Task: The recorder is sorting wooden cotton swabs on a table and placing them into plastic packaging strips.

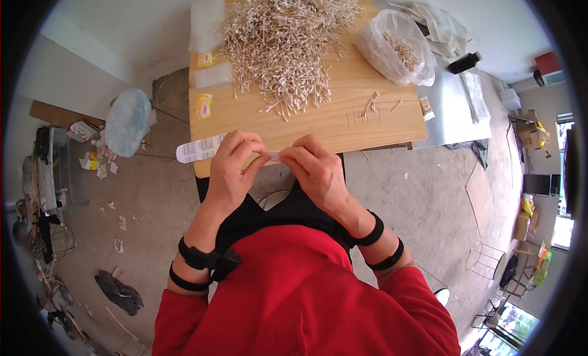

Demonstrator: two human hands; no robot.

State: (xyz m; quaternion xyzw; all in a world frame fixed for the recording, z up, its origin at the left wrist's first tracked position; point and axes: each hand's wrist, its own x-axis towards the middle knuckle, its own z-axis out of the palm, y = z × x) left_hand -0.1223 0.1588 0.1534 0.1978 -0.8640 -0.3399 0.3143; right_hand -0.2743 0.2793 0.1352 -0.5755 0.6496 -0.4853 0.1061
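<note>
My left hand [234, 166] and my right hand [320, 173] meet in front of my body at the table's near edge. Both pinch a small whitish, translucent piece [275, 155], stretched between the fingertips; it looks like thin plastic, but its kind is unclear. Beside my left hand, a white printed label strip [199, 149] lies over the near left corner of the wooden table [275, 130]. Beyond the hands, a large heap of cotton swabs [282, 46] covers the far part of the tabletop.
A clear plastic bag [373, 43] with swabs stands at the table's right. Small yellow packets [203, 106] and stacked clear sleeves [213, 75] line the left edge. Several loose swabs [371, 103] lie near pencil marks. A round pale-blue stool [128, 122] stands left; litter dots the floor.
</note>
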